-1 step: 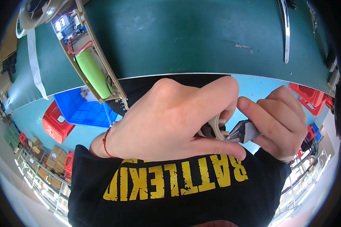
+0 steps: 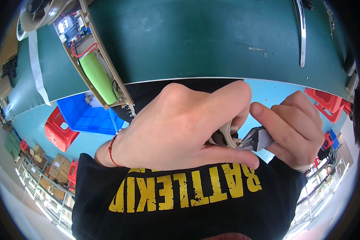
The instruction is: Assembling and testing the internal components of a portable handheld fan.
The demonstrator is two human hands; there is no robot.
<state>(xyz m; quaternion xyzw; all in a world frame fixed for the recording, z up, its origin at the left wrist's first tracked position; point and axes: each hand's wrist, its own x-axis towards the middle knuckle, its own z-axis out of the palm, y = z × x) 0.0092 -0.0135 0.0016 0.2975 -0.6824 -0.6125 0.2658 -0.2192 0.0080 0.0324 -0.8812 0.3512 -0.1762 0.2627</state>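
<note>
Left hand (image 2: 180,128) closes around a small beige curved plastic part (image 2: 229,135) at picture centre, right hand (image 2: 296,128) at 3 o'clock pinches grey metal cutters (image 2: 257,140) against it; part looks light, stiff, thin and snappable, best gripped by its thicker body.

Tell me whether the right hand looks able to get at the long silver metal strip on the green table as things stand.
Probably not right away: the right hand is gripping grey metal cutters against a small beige part, while the silver strip lies apart on the green table.
</note>
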